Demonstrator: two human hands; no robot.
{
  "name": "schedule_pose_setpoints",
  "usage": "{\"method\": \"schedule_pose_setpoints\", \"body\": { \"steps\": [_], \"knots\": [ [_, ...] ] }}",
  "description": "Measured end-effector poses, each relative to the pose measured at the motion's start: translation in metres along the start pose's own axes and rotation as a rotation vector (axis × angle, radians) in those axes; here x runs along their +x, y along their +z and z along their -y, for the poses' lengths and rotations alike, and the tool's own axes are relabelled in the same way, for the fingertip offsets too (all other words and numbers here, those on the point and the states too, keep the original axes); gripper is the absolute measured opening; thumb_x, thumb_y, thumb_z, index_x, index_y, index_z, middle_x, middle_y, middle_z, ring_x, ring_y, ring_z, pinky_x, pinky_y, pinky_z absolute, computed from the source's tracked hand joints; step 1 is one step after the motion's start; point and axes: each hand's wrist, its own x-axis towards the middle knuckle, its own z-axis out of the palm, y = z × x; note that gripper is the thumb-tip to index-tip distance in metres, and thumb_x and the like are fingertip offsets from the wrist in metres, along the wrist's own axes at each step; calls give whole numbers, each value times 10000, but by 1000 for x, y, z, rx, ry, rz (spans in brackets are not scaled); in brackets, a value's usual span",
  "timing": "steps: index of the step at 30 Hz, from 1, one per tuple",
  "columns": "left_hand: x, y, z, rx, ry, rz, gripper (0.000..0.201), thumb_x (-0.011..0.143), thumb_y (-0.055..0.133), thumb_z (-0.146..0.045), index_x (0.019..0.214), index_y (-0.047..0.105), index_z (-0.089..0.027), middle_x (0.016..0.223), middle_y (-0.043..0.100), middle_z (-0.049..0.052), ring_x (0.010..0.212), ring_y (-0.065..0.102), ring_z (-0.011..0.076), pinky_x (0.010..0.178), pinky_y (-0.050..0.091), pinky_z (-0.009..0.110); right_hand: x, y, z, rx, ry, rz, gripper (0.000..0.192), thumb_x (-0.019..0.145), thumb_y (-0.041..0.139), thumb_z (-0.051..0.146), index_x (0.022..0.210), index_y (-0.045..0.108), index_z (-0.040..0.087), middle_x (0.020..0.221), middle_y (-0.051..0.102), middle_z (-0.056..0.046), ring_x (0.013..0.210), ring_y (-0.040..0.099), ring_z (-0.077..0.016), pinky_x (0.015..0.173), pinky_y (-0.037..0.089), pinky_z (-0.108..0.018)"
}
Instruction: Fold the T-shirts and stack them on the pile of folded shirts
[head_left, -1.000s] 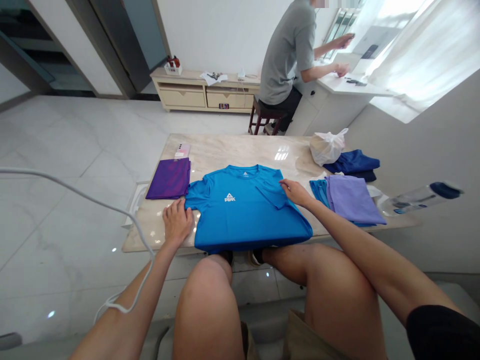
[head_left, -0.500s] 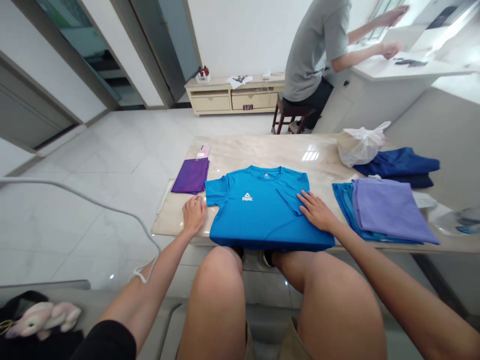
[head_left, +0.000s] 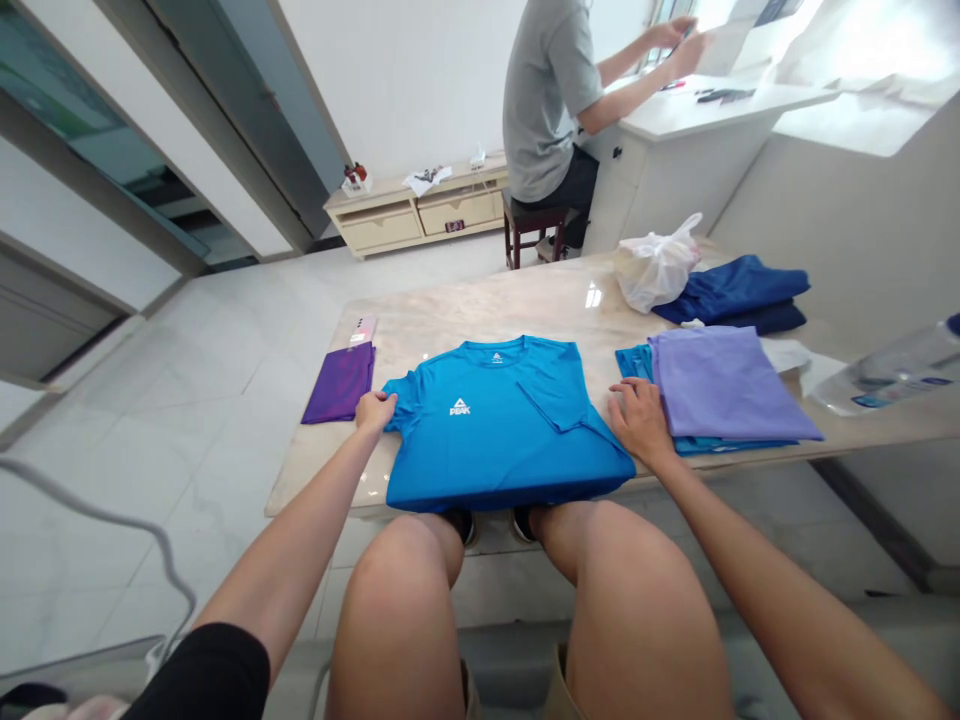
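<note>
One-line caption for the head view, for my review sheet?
Left hand grips the blue T-shirt sleeve; right hand rests at its folded right edge on the marble table.

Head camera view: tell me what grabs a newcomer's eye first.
A bright blue T-shirt lies flat at the near edge of the marble table, one sleeve already folded in. The left hand grips its other sleeve; the right hand rests at its opposite edge, beside a lilac folded garment.
</note>
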Motion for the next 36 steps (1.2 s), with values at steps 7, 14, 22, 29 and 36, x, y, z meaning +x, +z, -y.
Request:
{"method": "schedule_pose_setpoints", "body": {
  "steps": [7,14,22,29,36],
  "knots": [
    [-37,-26,-72,-135,358,-50,214,960,655,-348,1127,698,-221,1197,812,96,1088,761,268,970,568,366,2,-4,7,-37,11,41,342,1035,489,323,1202,722,136,1266,675,-235,1188,608,-404,1055,502,-552],
    [-62,0,-79,-287,704,258,485,1093,488,-422,1500,621,-194,1533,710,158,1358,714,282,1137,583,447,2,-2,1,-49,-9,35,296,1013,516,293,1190,717,168,1247,695,-211,1176,614,-393,1062,496,-531],
    [-72,65,-43,86,917,280,654,1131,423,-468,1730,452,-205,1822,393,119,1712,332,286,1417,245,535,2,-7,-1,-84,-15,62,287,1037,479,271,1149,725,175,1246,701,-210,1160,625,-381,1067,499,-527],
    [-59,79,-46,121,836,199,738,1124,427,-536,1779,383,-199,1851,318,117,1745,209,370,1418,123,654,14,-8,19,-63,-59,106,448,1094,380,275,1386,708,187,1404,712,-192,1329,631,-375,1178,482,-565],
    [-71,85,-47,96,941,207,689,1141,402,-513,1769,409,-231,1861,309,90,1743,232,326,1428,141,592,28,32,67,-49,-337,491,658,1164,318,483,1762,404,220,1845,333,-107,1733,246,-327,1407,226,-600]
  ]
}}
